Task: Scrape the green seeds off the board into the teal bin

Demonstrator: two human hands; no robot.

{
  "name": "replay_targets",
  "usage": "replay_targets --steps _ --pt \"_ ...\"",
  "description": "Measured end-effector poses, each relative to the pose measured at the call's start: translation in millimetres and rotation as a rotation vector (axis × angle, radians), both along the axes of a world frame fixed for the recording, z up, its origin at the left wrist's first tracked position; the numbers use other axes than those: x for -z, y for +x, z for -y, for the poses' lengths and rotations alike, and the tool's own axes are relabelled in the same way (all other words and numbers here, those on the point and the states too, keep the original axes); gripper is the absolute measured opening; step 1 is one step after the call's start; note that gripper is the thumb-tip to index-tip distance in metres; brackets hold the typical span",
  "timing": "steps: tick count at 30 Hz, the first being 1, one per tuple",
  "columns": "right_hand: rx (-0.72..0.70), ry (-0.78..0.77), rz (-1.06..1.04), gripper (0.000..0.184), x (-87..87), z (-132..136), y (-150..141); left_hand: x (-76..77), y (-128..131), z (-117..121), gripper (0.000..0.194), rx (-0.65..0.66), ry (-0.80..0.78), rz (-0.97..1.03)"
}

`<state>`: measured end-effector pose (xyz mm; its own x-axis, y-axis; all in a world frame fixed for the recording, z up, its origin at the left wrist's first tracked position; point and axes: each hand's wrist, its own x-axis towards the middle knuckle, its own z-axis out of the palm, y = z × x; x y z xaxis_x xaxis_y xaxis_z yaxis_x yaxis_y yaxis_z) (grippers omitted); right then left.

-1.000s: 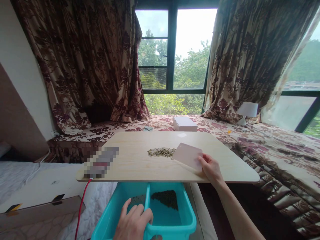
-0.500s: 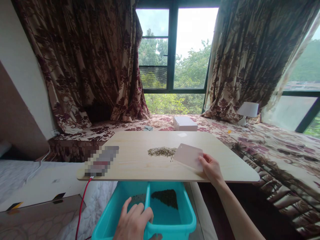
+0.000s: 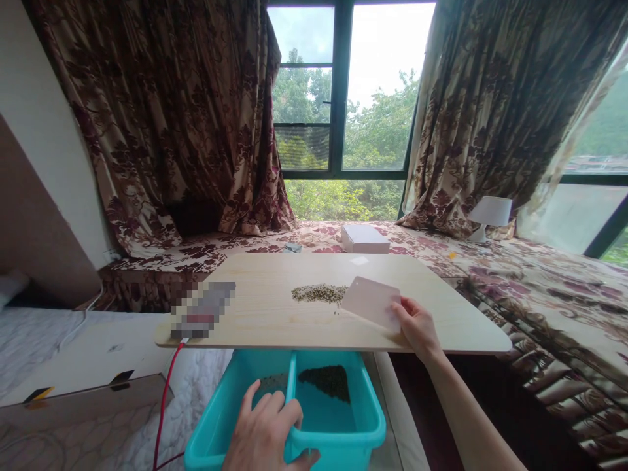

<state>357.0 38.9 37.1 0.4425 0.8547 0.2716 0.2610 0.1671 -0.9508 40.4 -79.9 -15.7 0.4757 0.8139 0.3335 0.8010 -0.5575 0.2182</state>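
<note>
In my right hand is a thin, pale flat scraper, pinched at its right edge. Its left side meets the right end of a strip of small greenish seeds on the wooden tabletop. A few loose seeds lie just below the strip. Below the table's near edge is a turquoise two-compartment bin. My left hand grips its near rim by the divider, fingers inside the left compartment and thumb toward the outside. Dark seeds fill part of the right compartment; a few specks show in the left.
A blurred-out device with a red cable lies at the table's left. Behind stand a white box and a small lamp on the patterned window seat. A long carton rests on the bed at left.
The view has tilted down slightly, shifting everything a little. Both hands keep nearly the same places; the left thumb shows more at the bin's near side. The scraper and seed strip look unchanged.
</note>
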Motion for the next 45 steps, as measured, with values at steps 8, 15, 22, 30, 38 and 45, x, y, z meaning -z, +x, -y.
replay_targets --steps 8,15,22,30,38,45 --pt "-0.035 0.002 0.086 0.038 0.4 1.4 -1.5 2.3 -1.4 1.5 0.029 0.012 0.061 -0.003" --pt "-0.031 0.028 0.08 0.029 -1.4 1.6 -2.8 3.8 1.0 1.1 0.029 -0.003 0.084 0.01" --pt "-0.031 0.005 0.099 0.039 1.4 2.1 -3.9 -2.7 14.7 10.7 0.031 -0.132 0.131 0.029" --pt "-0.066 0.0 0.062 0.039 -0.9 2.6 -3.5 -3.8 14.8 10.8 0.03 -0.124 0.137 0.051" --pt "-0.028 0.039 0.079 0.036 2.6 -0.1 -2.2 -6.1 15.9 11.7 0.03 -0.136 0.137 0.062" --pt "-0.072 0.013 0.071 0.037 0.5 2.0 -4.2 -5.8 14.3 10.9 0.029 -0.129 0.117 0.063"
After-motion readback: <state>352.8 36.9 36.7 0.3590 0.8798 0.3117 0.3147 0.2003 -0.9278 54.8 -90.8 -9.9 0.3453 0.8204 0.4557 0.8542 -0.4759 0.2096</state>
